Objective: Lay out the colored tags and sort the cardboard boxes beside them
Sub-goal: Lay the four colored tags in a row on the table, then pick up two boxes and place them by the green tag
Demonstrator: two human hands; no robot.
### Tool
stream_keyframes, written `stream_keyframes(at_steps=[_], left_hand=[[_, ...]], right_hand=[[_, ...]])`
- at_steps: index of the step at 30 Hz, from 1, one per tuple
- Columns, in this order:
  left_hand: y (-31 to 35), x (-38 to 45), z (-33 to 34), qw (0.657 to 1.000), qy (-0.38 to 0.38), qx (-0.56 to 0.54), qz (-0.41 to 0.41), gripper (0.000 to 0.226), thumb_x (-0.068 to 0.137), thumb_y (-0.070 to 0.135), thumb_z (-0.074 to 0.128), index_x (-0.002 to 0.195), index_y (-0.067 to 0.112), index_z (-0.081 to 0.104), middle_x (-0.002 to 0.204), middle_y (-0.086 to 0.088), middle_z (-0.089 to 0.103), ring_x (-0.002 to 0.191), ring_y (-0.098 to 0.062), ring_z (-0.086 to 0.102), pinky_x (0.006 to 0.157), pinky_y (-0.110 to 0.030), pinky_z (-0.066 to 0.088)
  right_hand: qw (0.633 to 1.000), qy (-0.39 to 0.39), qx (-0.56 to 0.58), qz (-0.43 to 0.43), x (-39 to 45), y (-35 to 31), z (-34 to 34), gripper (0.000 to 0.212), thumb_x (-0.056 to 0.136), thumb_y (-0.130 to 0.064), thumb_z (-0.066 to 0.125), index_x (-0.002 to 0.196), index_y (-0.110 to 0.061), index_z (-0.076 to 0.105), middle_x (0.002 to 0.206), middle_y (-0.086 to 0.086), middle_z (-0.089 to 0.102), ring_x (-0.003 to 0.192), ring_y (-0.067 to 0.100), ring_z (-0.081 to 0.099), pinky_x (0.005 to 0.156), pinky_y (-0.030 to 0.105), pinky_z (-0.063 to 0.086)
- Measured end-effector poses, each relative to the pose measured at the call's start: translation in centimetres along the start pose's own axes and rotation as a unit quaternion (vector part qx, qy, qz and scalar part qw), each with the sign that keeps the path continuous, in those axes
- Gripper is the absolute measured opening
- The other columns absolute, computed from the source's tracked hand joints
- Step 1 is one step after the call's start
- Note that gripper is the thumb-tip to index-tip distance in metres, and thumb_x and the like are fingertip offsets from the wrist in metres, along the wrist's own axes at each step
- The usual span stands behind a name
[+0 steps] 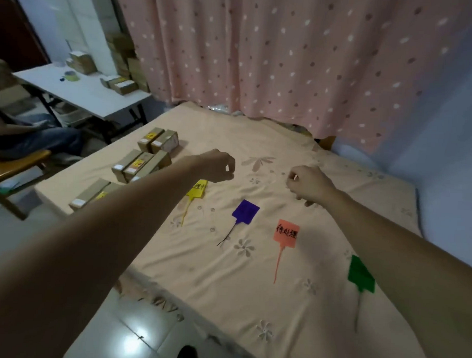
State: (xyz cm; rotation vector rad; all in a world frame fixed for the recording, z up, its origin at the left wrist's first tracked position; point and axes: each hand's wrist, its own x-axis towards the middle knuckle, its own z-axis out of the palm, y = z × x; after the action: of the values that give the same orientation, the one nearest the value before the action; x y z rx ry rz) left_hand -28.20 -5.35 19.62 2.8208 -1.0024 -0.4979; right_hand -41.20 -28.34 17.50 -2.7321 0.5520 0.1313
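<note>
Now both arms reach out over a table covered with a peach flowered cloth [253, 273]. The left hand [216, 164] hovers above the cloth with its fingers curled in and the thumb meeting the fingertips; whether anything is pinched there I cannot tell. The right hand [308, 185] is also loosely curled into a fist above the cloth, with something small and pale showing at the fingertips, too small to name.

Four tags lie flat on the cloth in a rough row, each with a thin tail pointing toward the person. The yellow tag [197, 189] sits just under the left wrist and is partly hidden by it. The purple tag [245, 212] lies to its right, then the orange tag [286, 231] with black handwriting, then the green tag [360, 274] beside the right forearm.

Small cardboard boxes [142, 162] stand in three clusters along the cloth's left edge, beyond the yellow tag, some with yellow or white labels. More boxes sit on a white table [85, 93] in the background before a pink dotted curtain [287, 52].
</note>
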Motion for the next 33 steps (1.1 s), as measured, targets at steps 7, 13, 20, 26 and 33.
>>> stream_keyframes(at_steps=[7,13,20,26,33], left_hand=[[-16.0,-4.7,-0.9,0.997,0.013,0.035,-0.07,0.029,0.101,0.033,0.057,0.125,0.021,0.069,0.121,-0.005,0.068,0.104,-0.027,0.062,0.085,-0.035,0.052],[-27.9,-8.1,-4.3,0.993,0.035,0.009,-0.109,0.018,0.097,0.027,0.056,0.107,0.026,0.072,0.104,-0.007,0.068,0.095,-0.028,0.066,0.086,-0.036,0.056],[-36.7,-8.4,-6.9,0.991,0.04,-0.019,-0.129,0.021,0.097,0.036,0.058,0.108,0.025,0.071,0.096,-0.007,0.076,0.077,-0.022,0.074,0.086,-0.042,0.063],[-39.9,-5.1,-6.4,0.987,0.039,-0.079,-0.134,0.013,0.097,0.035,0.059,0.106,0.028,0.066,0.088,-0.005,0.075,0.084,-0.022,0.077,0.09,-0.037,0.059],[-42.0,3.2,-7.9,0.989,-0.001,-0.062,-0.131,0.024,0.098,0.036,0.056,0.114,0.025,0.069,0.099,-0.008,0.077,0.087,-0.022,0.075,0.094,-0.04,0.058]], right_hand=[[0.995,-0.028,-0.05,-0.079,2.4,-15.2,4.0,0.023,0.099,-0.039,0.051,0.113,-0.027,0.065,0.11,0.004,0.07,0.074,0.029,0.079,0.071,0.049,0.068],[0.99,-0.046,-0.062,-0.117,5.9,-27.0,6.7,0.022,0.095,-0.041,0.049,0.106,-0.03,0.064,0.111,0.008,0.068,0.075,0.032,0.08,0.068,0.049,0.068],[0.984,-0.037,-0.076,-0.159,9.2,-36.3,6.7,0.013,0.094,-0.036,0.048,0.097,-0.033,0.06,0.109,0.009,0.068,0.075,0.032,0.079,0.069,0.048,0.068],[0.982,-0.052,-0.077,-0.166,13.5,-39.6,8.5,0.015,0.092,-0.036,0.046,0.091,-0.036,0.061,0.106,0.008,0.068,0.075,0.033,0.08,0.071,0.048,0.068],[0.985,-0.05,-0.061,-0.152,22.5,-39.9,10.0,0.019,0.094,-0.036,0.048,0.101,-0.028,0.064,0.102,0.008,0.073,0.078,0.03,0.076,0.082,0.04,0.06]])
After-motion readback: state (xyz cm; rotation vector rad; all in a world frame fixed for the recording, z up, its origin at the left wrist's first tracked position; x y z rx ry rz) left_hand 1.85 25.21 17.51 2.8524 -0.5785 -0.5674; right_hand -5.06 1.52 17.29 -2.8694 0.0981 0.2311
